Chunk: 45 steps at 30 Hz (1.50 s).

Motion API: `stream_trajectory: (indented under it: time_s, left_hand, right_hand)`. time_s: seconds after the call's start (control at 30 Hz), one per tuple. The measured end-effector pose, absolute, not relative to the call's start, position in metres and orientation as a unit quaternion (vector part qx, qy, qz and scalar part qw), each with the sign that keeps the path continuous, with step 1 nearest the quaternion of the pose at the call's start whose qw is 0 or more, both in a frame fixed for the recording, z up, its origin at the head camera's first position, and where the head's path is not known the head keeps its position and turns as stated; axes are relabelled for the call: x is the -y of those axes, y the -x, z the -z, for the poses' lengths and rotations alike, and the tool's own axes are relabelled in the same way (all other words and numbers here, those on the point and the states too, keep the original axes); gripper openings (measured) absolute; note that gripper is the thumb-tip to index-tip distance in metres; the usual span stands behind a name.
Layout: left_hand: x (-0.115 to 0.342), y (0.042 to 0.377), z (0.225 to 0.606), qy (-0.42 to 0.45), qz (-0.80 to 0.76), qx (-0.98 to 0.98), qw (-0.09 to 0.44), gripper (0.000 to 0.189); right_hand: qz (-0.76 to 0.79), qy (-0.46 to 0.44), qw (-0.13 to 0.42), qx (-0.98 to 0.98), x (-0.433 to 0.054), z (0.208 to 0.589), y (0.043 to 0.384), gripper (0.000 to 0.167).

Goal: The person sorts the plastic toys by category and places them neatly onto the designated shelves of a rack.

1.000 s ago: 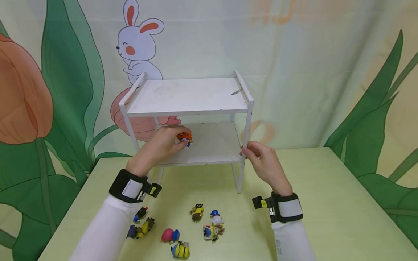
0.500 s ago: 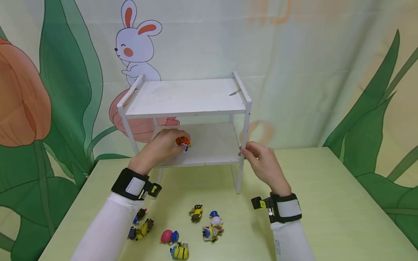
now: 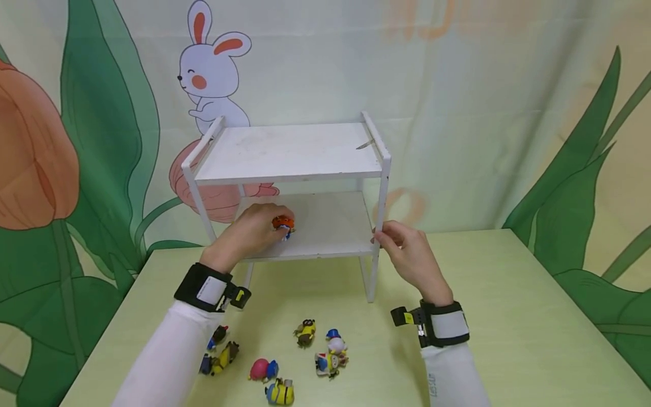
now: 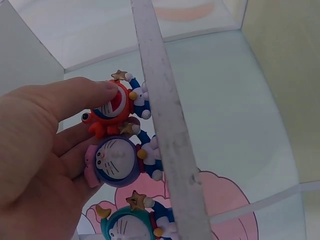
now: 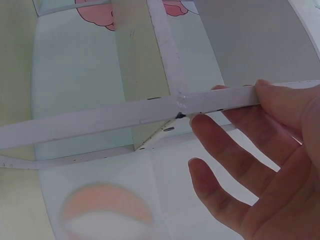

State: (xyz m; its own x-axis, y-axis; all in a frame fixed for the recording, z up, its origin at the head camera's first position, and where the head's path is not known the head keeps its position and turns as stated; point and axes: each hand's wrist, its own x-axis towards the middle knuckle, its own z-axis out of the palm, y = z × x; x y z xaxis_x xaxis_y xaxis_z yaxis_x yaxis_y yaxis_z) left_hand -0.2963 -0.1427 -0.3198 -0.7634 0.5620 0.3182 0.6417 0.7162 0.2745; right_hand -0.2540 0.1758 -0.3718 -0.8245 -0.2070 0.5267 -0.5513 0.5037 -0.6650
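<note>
My left hand [image 3: 251,229] reaches between the two boards of a white shelf rack [image 3: 290,148]. It pinches a small figurine with an orange hood [image 3: 283,222] on the lower board [image 3: 330,223]. In the left wrist view the thumb lies over the orange hood. Beside it stand a purple-hooded figurine [image 4: 117,162] and a green-hooded figurine [image 4: 130,225], in a row behind the shelf's edge; the hand hides both in the head view. On the other side, my right hand [image 3: 414,254] grips the rack's front right leg [image 3: 382,209] between thumb and fingers.
Several toy figurines lie on the pale table [image 3: 508,316] in front of the rack, among them a yellow one [image 3: 306,332], a pink and blue one [image 3: 263,369] and a blue-hatted one [image 3: 335,341]. A printed curtain [image 3: 473,141] hangs behind.
My left hand has come slightly down and toward the front of the lower board with the orange-hooded figurine. The right hand keeps its grip on the leg. The head view has shifted a little.
</note>
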Motion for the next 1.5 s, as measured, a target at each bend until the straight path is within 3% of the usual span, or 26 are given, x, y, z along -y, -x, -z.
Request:
stream_trajectory:
  time_s: [1.13, 1.5]
  left_hand:
    - [0.1416, 0.2987, 0.315, 0.282, 0.208, 0.935, 0.045, 0.036]
    - [0.14, 0.2999, 0.313, 0.277, 0.213, 0.936, 0.033, 0.056]
  right_hand:
    - [-0.447, -0.226, 0.194, 0.843, -0.1756, 0.3728, 0.2531, 0.019]
    - [-0.449, -0.221, 0.191, 0.844, -0.1747, 0.3718, 0.2534, 0.019]
